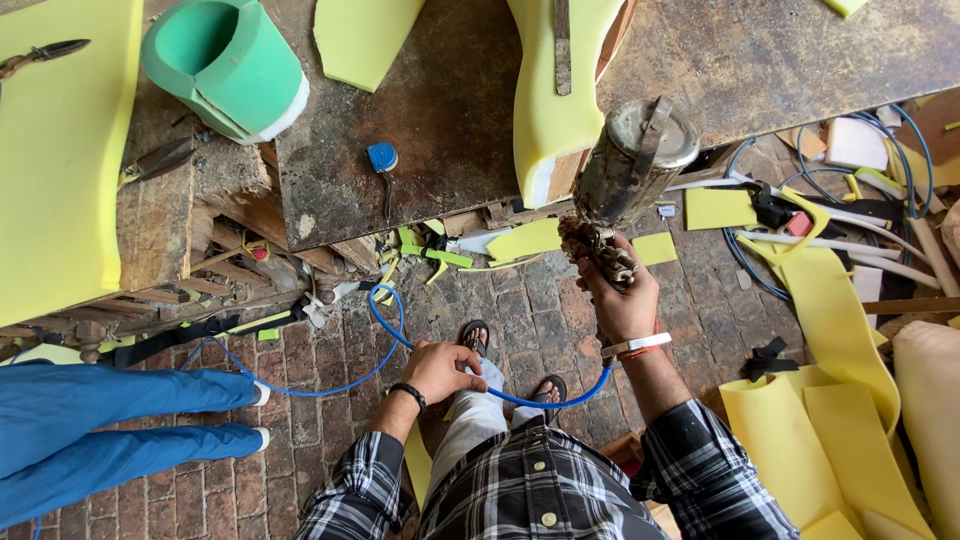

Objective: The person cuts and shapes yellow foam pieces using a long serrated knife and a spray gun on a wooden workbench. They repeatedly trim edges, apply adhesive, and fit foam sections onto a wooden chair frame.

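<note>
Spray gun [625, 175], crusted brown with a dull metal cup on top, stands upright in the middle of the view, just off the near edge of the dark workbench [440, 120]. The right hand [620, 295] is clamped around its grip, fingers closed tight; two bands, one white and one orange, circle that wrist. A blue hose [385, 330] runs from under the gun, curves low past the person's two sandalled feet, and loops left over the brick floor [540, 320]. The left hand [440, 370] is closed over this hose near the knee, with a black band at the wrist.

Just left of the gun, a yellow foam pad [550, 100] on a wooden backing lies on the bench, a flat metal strip along its top. Farther left on the bench sits one small blue tape measure [382, 157]. At the far left stands one green foam roll [225, 65], hollow, with a white edge. A large yellow foam sheet [60, 150] covers the left side, with one pair of shears [155, 162] beside it.

Another person's two legs in blue trousers [110, 425] come in from the near left. On the right floor lie several yellow foam offcuts [830, 320], black straps and coiled cables.
</note>
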`<state>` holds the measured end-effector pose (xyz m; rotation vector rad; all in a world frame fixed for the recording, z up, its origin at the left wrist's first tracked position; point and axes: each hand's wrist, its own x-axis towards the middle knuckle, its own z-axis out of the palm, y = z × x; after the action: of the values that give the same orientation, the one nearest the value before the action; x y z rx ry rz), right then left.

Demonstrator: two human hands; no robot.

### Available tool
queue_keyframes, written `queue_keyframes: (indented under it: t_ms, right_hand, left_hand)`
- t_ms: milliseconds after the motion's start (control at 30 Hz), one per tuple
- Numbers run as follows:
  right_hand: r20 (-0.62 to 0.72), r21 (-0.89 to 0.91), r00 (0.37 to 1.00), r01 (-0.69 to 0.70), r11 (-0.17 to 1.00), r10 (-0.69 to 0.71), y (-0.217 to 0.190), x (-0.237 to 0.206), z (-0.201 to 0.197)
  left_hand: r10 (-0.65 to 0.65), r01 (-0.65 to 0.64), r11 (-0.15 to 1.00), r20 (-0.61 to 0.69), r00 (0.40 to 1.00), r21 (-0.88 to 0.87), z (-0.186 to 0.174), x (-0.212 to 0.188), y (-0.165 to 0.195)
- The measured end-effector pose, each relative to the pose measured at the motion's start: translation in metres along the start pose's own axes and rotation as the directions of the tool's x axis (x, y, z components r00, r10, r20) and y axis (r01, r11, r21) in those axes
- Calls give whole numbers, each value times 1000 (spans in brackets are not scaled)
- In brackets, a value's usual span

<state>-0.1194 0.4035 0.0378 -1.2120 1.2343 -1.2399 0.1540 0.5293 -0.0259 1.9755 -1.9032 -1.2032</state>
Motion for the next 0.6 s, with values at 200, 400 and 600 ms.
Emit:
queue_keyframes:
  t_ms: [200, 400, 600]
  right_hand:
    - [-24, 7, 999, -34, 999, 34, 0, -3, 6]
    - [-49, 53, 998, 28, 998, -26, -17, -1, 7]
    - [-56, 95, 997, 50, 994, -45, -37, 1, 1]
  left_hand:
    - [-24, 24, 1000, -7, 1000, 10, 0, 1, -6]
    - [-53, 53, 999, -16, 998, -12, -6, 5, -10]
    - [-25, 25, 999, -17, 1000, 29, -10, 10, -1]
